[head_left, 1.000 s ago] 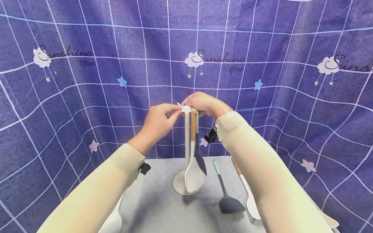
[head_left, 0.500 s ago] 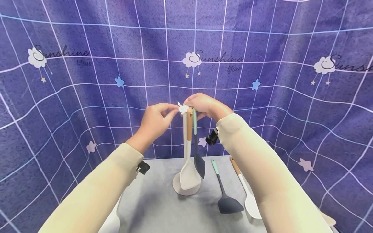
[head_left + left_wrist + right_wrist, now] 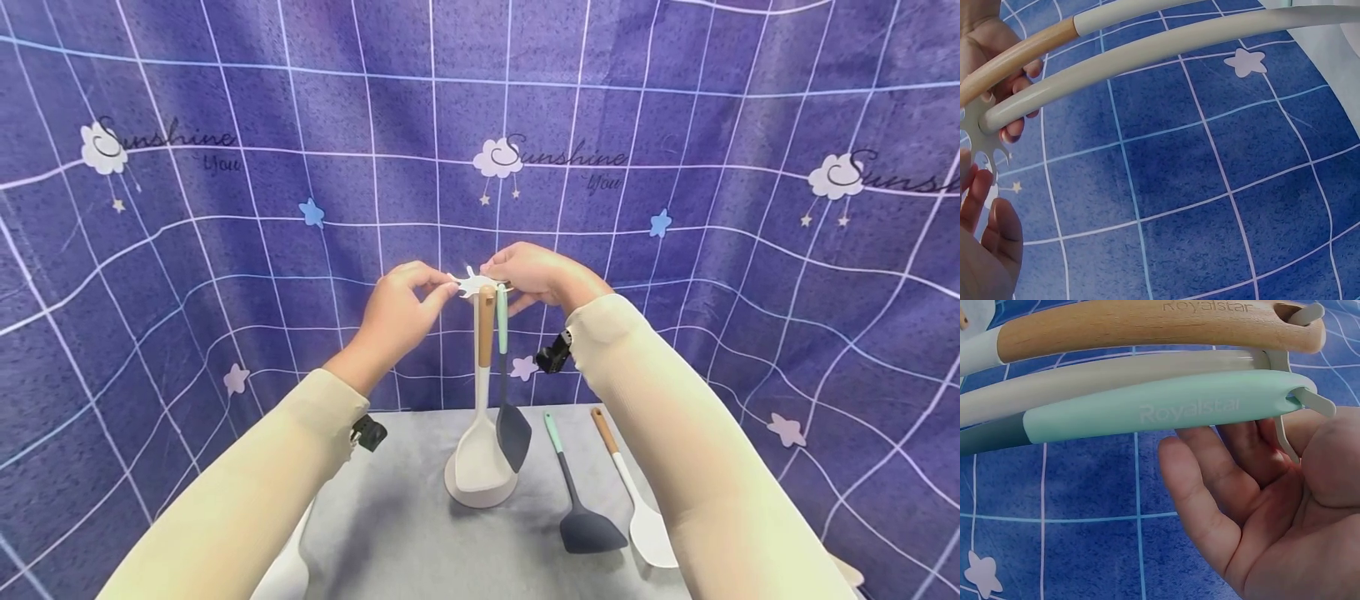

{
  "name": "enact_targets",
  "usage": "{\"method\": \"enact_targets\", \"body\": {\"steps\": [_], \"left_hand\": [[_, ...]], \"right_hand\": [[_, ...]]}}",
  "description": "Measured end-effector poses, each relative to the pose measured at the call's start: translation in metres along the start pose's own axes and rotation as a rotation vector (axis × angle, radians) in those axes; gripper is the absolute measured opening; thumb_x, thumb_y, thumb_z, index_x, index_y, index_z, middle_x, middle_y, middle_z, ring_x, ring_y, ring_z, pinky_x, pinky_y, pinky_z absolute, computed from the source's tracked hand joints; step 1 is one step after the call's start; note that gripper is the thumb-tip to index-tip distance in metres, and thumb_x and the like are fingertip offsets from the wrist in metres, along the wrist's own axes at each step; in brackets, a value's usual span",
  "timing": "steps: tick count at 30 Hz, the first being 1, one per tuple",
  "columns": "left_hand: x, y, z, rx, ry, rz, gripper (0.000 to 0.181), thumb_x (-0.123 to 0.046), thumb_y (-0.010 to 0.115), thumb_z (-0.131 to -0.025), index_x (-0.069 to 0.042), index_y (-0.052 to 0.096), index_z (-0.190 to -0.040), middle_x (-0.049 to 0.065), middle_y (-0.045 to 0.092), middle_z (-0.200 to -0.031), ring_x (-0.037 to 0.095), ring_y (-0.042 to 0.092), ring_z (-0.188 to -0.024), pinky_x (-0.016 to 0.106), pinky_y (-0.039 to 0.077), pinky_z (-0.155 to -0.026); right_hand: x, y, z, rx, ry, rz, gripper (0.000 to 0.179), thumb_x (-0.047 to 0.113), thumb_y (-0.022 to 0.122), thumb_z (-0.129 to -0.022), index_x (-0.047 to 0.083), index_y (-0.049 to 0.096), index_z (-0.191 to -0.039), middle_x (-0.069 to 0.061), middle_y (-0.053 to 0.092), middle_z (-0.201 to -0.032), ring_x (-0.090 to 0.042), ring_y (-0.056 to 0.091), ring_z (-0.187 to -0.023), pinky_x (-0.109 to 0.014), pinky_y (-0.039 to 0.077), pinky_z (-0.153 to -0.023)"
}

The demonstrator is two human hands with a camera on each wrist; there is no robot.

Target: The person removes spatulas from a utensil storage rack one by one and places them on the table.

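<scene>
A utensil stand with a round base (image 3: 480,502) has a white pronged rack (image 3: 472,285) at its top. My left hand (image 3: 393,312) pinches a prong on the rack's left side. From the right, my right hand (image 3: 546,273) holds the rack's edge between thumb and fingers, other fingers curled behind the post. A white turner (image 3: 480,458) with a wooden handle (image 3: 1160,328) hangs in front, its hole over a prong. Beside it on the right hangs a dark turner (image 3: 513,437), its mint green handle (image 3: 1166,407) hooked on another prong, close to my right palm.
On the grey table (image 3: 405,533), a second dark turner (image 3: 592,532) and a white utensil with a wooden handle (image 3: 652,537) lie to the right. A white utensil (image 3: 288,573) lies front left, partly behind my sleeve. A patterned blue curtain (image 3: 315,108) stands behind.
The rack has turned, carrying its hanging utensils leftward across the front. The green-handled turner has come out from behind the wooden handle. Both hands stay at the rack.
</scene>
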State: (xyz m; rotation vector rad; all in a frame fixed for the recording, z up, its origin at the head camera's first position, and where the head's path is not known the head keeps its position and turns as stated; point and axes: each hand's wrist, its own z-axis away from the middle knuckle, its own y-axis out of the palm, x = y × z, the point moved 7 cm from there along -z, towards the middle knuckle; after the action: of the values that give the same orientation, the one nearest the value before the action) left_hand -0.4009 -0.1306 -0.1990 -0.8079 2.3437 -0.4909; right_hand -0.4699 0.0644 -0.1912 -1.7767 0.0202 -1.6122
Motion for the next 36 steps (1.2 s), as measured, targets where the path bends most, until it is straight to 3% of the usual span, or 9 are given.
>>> {"method": "enact_targets", "body": {"steps": [3, 11, 17, 22, 29, 36], "left_hand": [[0.003, 0.001, -0.001, 0.01, -0.024, -0.006, 0.015, -0.027, 0.082, -0.107, -0.015, 0.089, -0.112, 0.002, 0.082, -0.106, 0.025, 0.069, -0.098, 0.042, 0.054, -0.087], [0.006, 0.003, -0.004, 0.056, -0.074, 0.012, 0.018, -0.029, 0.078, -0.11, -0.015, 0.087, -0.114, 0.004, 0.083, -0.111, 0.026, 0.07, -0.099, 0.043, 0.055, -0.087], [0.011, 0.008, -0.004, 0.115, -0.128, 0.091, 0.017, -0.028, 0.072, -0.113, -0.015, 0.082, -0.111, 0.007, 0.082, -0.098, 0.026, 0.071, -0.087, 0.041, 0.053, -0.075], [0.012, 0.009, -0.006, 0.151, -0.14, 0.116, 0.017, -0.028, 0.069, -0.115, -0.016, 0.079, -0.109, 0.006, 0.079, -0.09, 0.025, 0.069, -0.082, 0.038, 0.051, -0.067], [0.013, 0.007, -0.009, 0.151, -0.156, 0.163, 0.019, -0.025, 0.07, -0.114, -0.009, 0.079, -0.11, 0.008, 0.077, -0.086, 0.023, 0.069, -0.077, 0.031, 0.053, -0.063], [0.021, 0.012, -0.006, 0.135, -0.166, 0.212, 0.017, -0.026, 0.072, -0.113, -0.011, 0.079, -0.107, 0.005, 0.074, -0.078, 0.017, 0.065, -0.067, 0.028, 0.052, -0.058]], "right_hand": [[0.0, 0.0, 0.001, 0.001, -0.009, 0.004, 0.036, 0.03, 0.054, -0.122, 0.002, 0.074, -0.133, -0.009, 0.085, -0.117, -0.029, 0.081, -0.123, -0.051, 0.069, -0.104], [-0.002, -0.002, 0.004, -0.032, -0.004, 0.021, 0.033, 0.031, 0.058, -0.121, 0.003, 0.076, -0.119, -0.009, 0.086, -0.113, -0.03, 0.083, -0.117, -0.051, 0.068, -0.105], [-0.002, -0.003, 0.008, -0.047, -0.001, 0.043, 0.033, 0.033, 0.06, -0.12, 0.006, 0.077, -0.113, -0.007, 0.087, -0.111, -0.031, 0.083, -0.118, -0.048, 0.07, -0.101], [-0.001, -0.002, 0.01, -0.046, -0.005, 0.042, 0.033, 0.033, 0.059, -0.12, 0.005, 0.077, -0.118, -0.01, 0.087, -0.117, -0.037, 0.081, -0.125, -0.049, 0.07, -0.1], [0.003, -0.004, 0.012, -0.073, -0.005, 0.069, 0.036, 0.033, 0.06, -0.12, 0.004, 0.079, -0.127, -0.014, 0.085, -0.125, -0.036, 0.082, -0.123, -0.047, 0.071, -0.096], [0.002, -0.002, 0.008, -0.072, 0.019, 0.072, 0.032, 0.032, 0.061, -0.119, 0.004, 0.078, -0.117, -0.009, 0.087, -0.113, -0.032, 0.083, -0.114, -0.051, 0.07, -0.101]]}}
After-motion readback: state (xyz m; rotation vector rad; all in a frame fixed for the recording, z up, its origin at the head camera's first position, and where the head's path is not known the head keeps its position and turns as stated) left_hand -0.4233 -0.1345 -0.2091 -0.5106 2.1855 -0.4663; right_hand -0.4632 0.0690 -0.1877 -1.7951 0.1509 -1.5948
